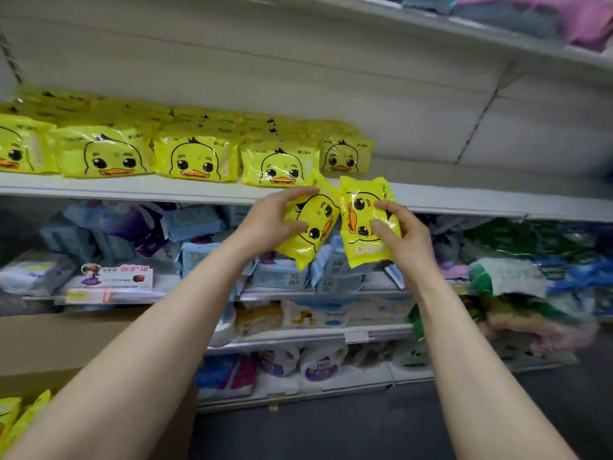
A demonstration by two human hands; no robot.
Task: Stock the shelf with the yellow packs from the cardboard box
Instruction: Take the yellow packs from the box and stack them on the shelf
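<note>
Blue packs (278,273) are lying heaped mid lower shelf (331,294). Purple packs (126,220) are sitting toward its left end. Green packs (517,240) are piling at its right end. White bags (318,363) are standing on the bottom shelf (331,388). Pink cloth (583,21) is resting top right.

Your white shelf (447,184) carries yellow duck packs (195,157): front row face-out, more rows behind, spanning left edge to mid-span.

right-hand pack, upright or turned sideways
Turned sideways: the right hand holds the pack with its duck face rotated, beak pointing left.
</note>
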